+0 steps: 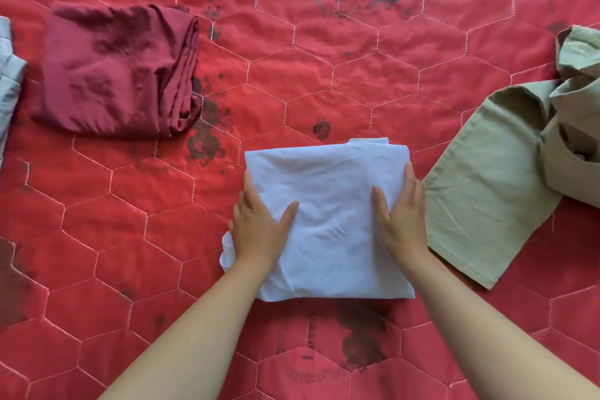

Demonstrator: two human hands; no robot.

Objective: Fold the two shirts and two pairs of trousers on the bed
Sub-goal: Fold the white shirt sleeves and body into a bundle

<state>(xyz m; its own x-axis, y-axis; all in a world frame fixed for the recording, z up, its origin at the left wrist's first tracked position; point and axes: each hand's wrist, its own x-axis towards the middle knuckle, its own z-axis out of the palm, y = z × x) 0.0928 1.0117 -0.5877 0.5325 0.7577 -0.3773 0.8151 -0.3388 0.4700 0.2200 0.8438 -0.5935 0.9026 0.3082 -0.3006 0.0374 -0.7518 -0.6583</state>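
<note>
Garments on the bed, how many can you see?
4: white garment at centre; folded maroon garment upper left; unfolded olive garment right; pale grey garment cut off at left edge. More may be off-frame.

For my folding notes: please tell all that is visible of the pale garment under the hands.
The pale garment is thin, creased, bluish-white cloth, folded into a rectangle, flat on the red quilt. The left hand and the right hand rest on its sides, thumbs on top. A loose bit sticks out at its near-left corner.
</note>
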